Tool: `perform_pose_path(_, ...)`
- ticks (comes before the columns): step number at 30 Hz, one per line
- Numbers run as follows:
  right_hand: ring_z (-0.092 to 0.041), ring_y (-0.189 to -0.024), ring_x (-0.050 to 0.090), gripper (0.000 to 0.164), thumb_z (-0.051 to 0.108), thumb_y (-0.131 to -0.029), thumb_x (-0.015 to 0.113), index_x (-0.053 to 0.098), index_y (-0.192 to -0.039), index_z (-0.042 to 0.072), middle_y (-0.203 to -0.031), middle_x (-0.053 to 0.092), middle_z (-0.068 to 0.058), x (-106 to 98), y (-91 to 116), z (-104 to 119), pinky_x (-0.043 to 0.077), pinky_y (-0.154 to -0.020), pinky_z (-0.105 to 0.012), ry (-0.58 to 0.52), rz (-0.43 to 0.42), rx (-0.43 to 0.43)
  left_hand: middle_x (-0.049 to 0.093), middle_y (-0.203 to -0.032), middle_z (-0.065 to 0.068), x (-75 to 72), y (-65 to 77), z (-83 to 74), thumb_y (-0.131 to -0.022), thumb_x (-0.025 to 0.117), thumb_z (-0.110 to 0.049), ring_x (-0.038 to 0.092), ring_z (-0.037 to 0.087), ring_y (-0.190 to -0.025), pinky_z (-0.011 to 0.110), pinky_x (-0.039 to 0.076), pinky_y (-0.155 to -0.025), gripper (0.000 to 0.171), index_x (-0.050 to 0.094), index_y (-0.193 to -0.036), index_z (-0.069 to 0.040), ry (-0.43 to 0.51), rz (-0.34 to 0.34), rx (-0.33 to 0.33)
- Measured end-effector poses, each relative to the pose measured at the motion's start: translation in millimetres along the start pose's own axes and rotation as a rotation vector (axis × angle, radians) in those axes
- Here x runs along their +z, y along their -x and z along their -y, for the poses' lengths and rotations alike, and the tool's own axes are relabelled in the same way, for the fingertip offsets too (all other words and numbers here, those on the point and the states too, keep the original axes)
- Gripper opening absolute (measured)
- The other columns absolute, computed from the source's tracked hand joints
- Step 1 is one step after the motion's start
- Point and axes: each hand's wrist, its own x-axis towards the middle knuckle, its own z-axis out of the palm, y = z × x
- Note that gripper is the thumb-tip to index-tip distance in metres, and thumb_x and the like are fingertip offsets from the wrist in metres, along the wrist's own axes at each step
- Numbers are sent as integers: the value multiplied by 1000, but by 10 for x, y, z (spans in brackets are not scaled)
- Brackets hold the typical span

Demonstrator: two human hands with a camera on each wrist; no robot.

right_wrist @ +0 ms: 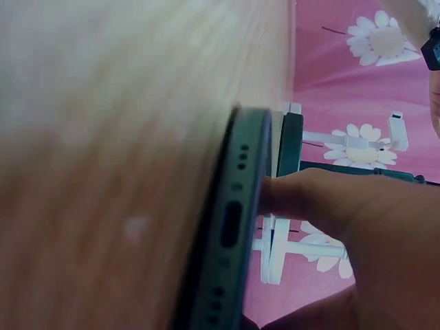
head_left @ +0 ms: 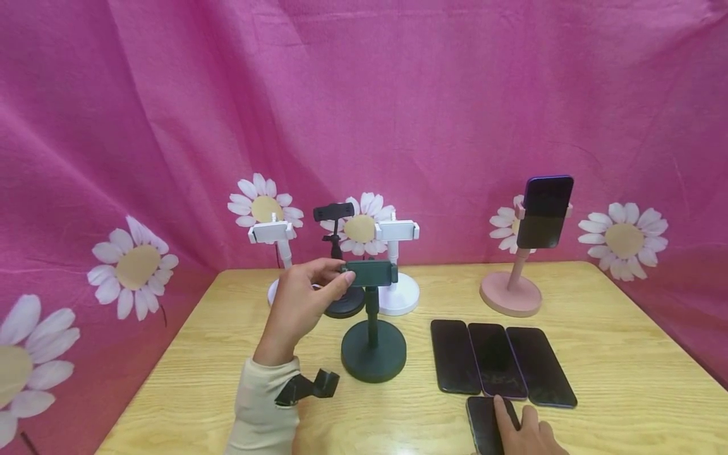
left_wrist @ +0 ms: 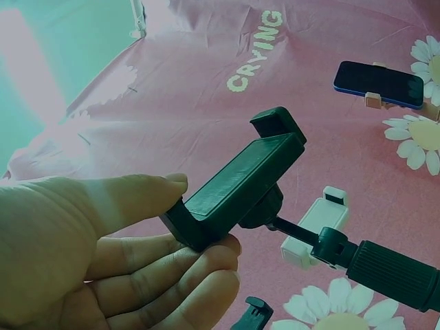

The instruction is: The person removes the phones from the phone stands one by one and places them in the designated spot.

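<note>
My left hand (head_left: 298, 306) pinches the left end of the clamp on a dark green phone stand (head_left: 373, 354). In the left wrist view, the thumb lies on the clamp's end lip and the fingers are beneath it; the holder (left_wrist: 237, 182) is tilted and has no phone in it. At the table's front right, my right hand (head_left: 526, 436) holds a dark phone (head_left: 485, 423) low at the table, its index finger lying across the screen. The right wrist view shows the phone's port edge (right_wrist: 232, 227); part of that grip is hidden.
Three dark phones (head_left: 455, 357) lie side by side beyond my right hand. A pink stand (head_left: 510, 294) at the back right holds an upright phone (head_left: 545, 212). Two white stands (head_left: 404, 297) and a black stand (head_left: 335, 212) stand behind the green one. A pink daisy cloth (head_left: 364, 95) hangs behind.
</note>
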Motion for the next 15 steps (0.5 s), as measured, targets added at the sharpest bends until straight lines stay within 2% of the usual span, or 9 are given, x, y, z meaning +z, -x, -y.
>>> perform_pose_path(3,-24,-65,41,109,81,-63,63,49,-137,1,-85,39,-13,-42,-26,25,38,-47,-38,7,30,9,69,-82,-1,0,4,2,-86,74,-26,63,18,-81,32,53,-65,33,70,-114,-10,0,-1,-2)
perform_pose_path(8,-25,-67,45,113,87,-63,54,48,-138,2,-92,44,-17,-75,-83,16,42,-49,-42,12,127,16,70,-83,-1,-2,8,5,-86,73,-26,65,17,-79,32,54,-64,33,70,-114,-9,9,1,-5)
perform_pose_path(15,-27,-71,56,115,88,-65,51,46,-138,-1,-107,50,-28,-68,-134,-36,47,-50,-46,30,137,-22,70,-86,0,-4,-3,10,-86,74,-27,66,17,-78,33,55,-65,36,69,-117,-9,24,20,-5)
